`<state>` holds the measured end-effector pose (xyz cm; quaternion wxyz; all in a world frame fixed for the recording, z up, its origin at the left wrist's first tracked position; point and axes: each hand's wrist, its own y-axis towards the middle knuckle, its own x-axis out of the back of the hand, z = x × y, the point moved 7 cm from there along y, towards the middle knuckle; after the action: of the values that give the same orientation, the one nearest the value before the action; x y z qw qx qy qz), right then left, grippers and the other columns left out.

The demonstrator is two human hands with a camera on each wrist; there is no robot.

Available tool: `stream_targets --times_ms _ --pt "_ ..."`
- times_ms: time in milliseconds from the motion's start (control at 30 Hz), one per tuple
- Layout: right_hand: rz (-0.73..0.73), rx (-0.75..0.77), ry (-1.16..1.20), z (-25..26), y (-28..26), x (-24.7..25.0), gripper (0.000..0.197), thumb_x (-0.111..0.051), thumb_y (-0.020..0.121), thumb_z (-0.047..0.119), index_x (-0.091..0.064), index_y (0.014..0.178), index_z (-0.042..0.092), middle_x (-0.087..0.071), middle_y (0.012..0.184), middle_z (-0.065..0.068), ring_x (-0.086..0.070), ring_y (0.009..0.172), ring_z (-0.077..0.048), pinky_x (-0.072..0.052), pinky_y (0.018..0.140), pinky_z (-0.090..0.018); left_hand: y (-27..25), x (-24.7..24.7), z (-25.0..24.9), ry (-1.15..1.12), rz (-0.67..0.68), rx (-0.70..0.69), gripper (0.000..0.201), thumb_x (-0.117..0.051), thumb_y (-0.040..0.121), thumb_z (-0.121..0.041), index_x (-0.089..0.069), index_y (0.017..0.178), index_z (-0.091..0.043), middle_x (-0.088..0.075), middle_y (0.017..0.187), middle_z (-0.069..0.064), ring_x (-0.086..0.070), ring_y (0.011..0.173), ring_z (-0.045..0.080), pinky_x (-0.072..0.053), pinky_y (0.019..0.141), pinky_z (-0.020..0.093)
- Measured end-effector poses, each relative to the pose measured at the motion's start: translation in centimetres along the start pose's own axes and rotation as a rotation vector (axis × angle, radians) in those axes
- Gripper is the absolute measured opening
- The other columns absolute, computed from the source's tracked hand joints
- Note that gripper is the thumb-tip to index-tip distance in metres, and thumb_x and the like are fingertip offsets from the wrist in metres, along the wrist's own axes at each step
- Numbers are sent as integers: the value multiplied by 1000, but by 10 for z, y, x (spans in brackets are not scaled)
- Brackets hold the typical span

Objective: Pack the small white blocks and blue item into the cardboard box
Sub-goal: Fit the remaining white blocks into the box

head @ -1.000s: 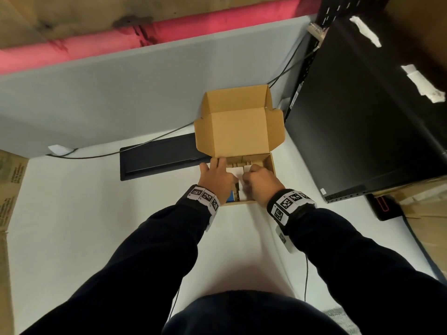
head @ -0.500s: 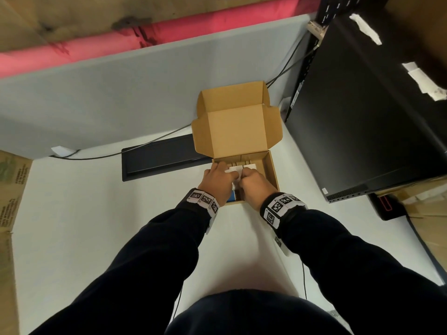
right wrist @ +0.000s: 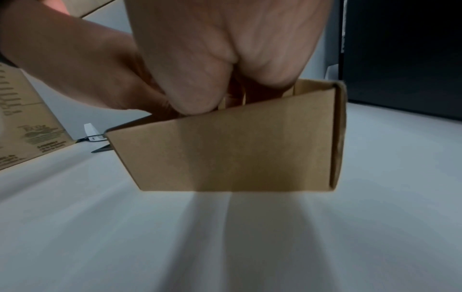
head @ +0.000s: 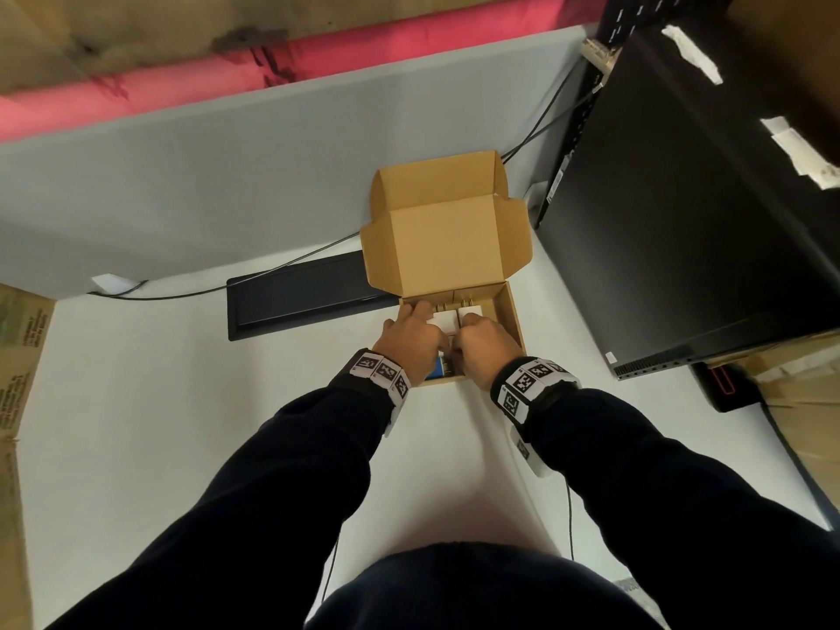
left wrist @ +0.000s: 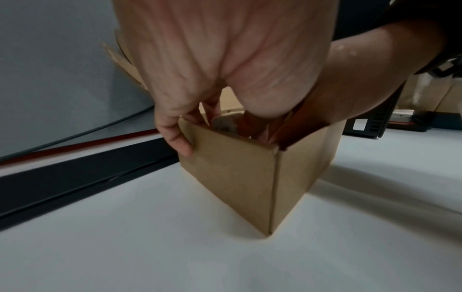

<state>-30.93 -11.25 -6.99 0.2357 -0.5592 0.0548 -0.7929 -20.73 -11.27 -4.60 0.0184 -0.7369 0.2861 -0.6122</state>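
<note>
A small cardboard box sits on a white surface, its lid flap standing open at the far side. Both hands reach down into it. The left hand and right hand have curled fingers on 2 white blocks lying side by side inside. A blue item shows in the box's near left corner, under the left wrist. A black bar lies just left of the box.
</note>
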Motion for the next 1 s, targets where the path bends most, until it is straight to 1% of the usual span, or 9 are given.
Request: stream_targets --times_ms 233,333,433,567,667,800,833,900,1000 --pt "-6 -19 4 4 1 3 23 -64 93 25 -74 104 8 -62 105 -12 -62 95 -32 -55 79 -38 1 -2 -2 204 -18 -21 27 -61 93 -16 -72 118 -14 -44 134 11 -41 122 34 -43 95 46" --pt "42 -17 32 3 1 8 20 -63 92 22 -75 98 8 -64 104 -12 -62 97 -31 -52 79 -33 2 1 -2 231 -1 -17 26 -62 92 -18 -74 114 -22 -48 133 8 -42 123 32 -36 102 49" --pt "-27 -75 158 -11 0 23 24 -60 88 5 -78 102 10 -69 106 -13 -65 99 -32 -53 85 -32 4 7 4 114 10 15 42 -64 85 -9 -69 117 -36 -54 128 0 -45 122 26 -25 105 51" --pt "-228 -115 297 -33 -6 49 33 -55 86 -3 -77 105 13 -73 105 -12 -65 97 -31 -52 90 -32 6 33 0 -113 -154 10 61 -63 87 -11 -43 139 -37 -66 115 -2 -57 108 28 -36 97 48" --pt "-244 -29 368 -32 -11 59 39 -56 85 -6 -73 114 16 -70 101 -8 -65 93 -27 -52 89 -31 10 41 -3 -374 -144 34 81 -62 90 -9 -23 152 -43 -61 110 7 -56 103 31 -44 100 45" --pt "-184 67 495 -23 -19 65 48 -68 86 4 -67 127 29 -61 90 14 -61 75 -4 -41 74 -2 18 44 -17 -553 -185 -9 104 -71 84 -1 -10 154 -47 -64 109 9 -62 90 23 -53 96 48" --pt "-192 72 486 -22 -20 67 45 -72 86 8 -67 126 27 -58 85 17 -58 71 -3 -39 69 -1 21 44 -20 -566 -204 -14 108 -73 82 0 -9 153 -48 -63 106 7 -62 90 22 -54 94 49" --pt "-222 59 423 -25 -20 71 40 -75 84 9 -69 121 22 -59 85 12 -56 71 -7 -40 72 -6 26 42 -24 -587 -250 -16 109 -75 79 2 -11 154 -46 -58 106 6 -61 94 23 -54 94 48" --pt "-272 -34 320 -39 -18 73 35 -73 81 5 -69 115 16 -63 95 0 -59 77 -17 -54 79 -28 29 34 -21 -528 -273 4 90 -68 83 3 -26 155 -33 -54 121 9 -57 110 27 -50 100 41"
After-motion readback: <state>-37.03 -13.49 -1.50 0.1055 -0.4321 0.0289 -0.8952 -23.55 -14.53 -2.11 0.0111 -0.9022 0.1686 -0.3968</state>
